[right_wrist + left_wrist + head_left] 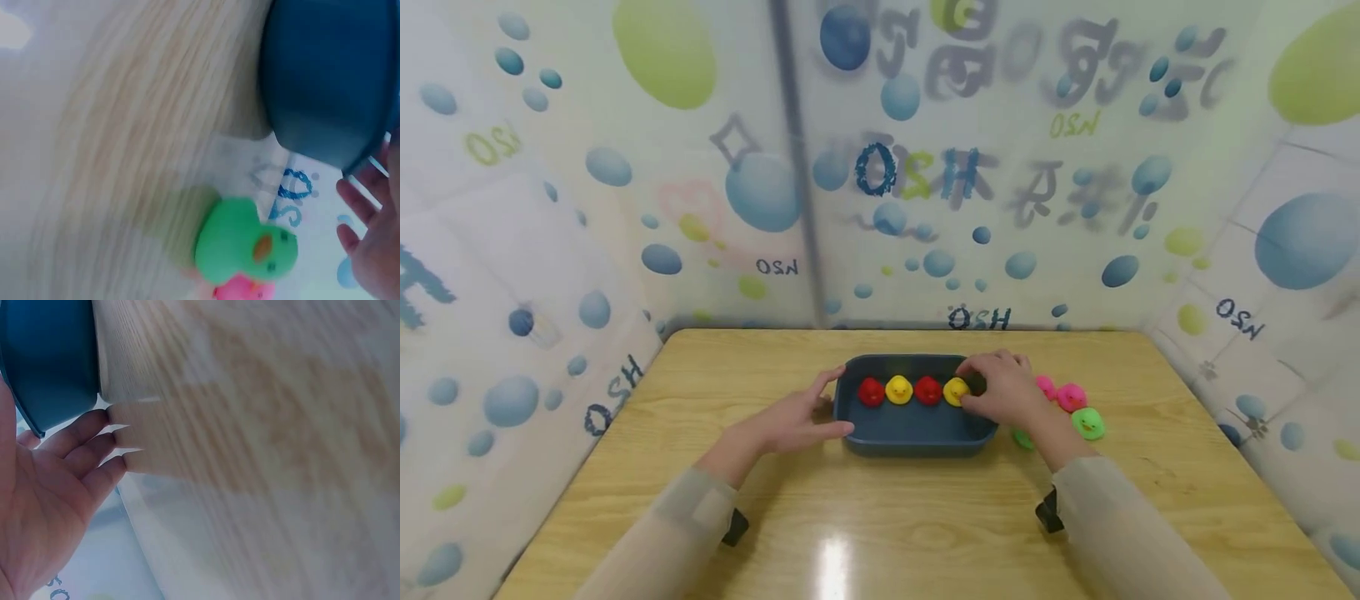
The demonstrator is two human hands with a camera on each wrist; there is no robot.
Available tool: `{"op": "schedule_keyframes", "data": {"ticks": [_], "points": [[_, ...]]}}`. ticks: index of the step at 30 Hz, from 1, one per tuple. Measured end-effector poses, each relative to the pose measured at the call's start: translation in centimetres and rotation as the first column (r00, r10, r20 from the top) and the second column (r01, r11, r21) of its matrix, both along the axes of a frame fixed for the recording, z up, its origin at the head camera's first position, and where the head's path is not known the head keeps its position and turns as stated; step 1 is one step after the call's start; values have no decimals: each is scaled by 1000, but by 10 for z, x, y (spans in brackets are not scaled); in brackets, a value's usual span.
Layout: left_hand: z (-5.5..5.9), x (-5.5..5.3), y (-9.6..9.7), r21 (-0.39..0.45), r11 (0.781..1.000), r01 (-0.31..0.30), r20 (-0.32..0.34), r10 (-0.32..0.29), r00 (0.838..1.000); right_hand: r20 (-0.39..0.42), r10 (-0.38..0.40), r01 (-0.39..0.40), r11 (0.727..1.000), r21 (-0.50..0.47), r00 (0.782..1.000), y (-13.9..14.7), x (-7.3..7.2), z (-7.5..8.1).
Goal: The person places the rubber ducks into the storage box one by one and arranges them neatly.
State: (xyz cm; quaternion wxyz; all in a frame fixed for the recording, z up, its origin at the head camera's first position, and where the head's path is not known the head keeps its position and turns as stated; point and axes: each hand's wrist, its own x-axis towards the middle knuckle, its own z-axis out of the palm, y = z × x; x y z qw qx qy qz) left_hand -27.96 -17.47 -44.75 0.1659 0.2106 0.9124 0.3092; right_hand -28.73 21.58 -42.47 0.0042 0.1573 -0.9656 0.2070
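Note:
A dark blue tray (910,427) stands on the wooden table, with a row of small rubber ducks inside. From the left come a red duck (871,392), a yellow duck (898,390), another red duck (928,391) and another yellow duck (956,392). My right hand (1002,387) reaches over the tray's right end and pinches the rightmost yellow duck between thumb and fingers. At the left end, my left hand (793,421) is spread with thumb and fingers apart, beside the tray wall. In the left wrist view, the fingers (94,453) extend under the tray's rim.
Right of the tray lie pink ducks (1072,397) and green ducks (1087,423), partly hidden by my right arm. A green duck (244,244) shows close up in the right wrist view. Patterned curtains (917,250) enclose the table (910,517) at the back and sides.

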Motion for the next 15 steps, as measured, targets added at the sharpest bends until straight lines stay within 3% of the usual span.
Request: {"op": "schedule_keyframes", "data": {"ticks": [3,7,15], "points": [[0,0,-2,9,1000,1,-3,-1,1000,-42,-2,-2,996,-87,999,15,7,3],[0,1,-2,11,1000,-6,-2,6,1000,-41,-29,21,982,-189,999,44,20,8],[-1,0,-1,15,1000,-9,6,9,1000,-65,-85,70,976,-208,994,108,51,17]]}}
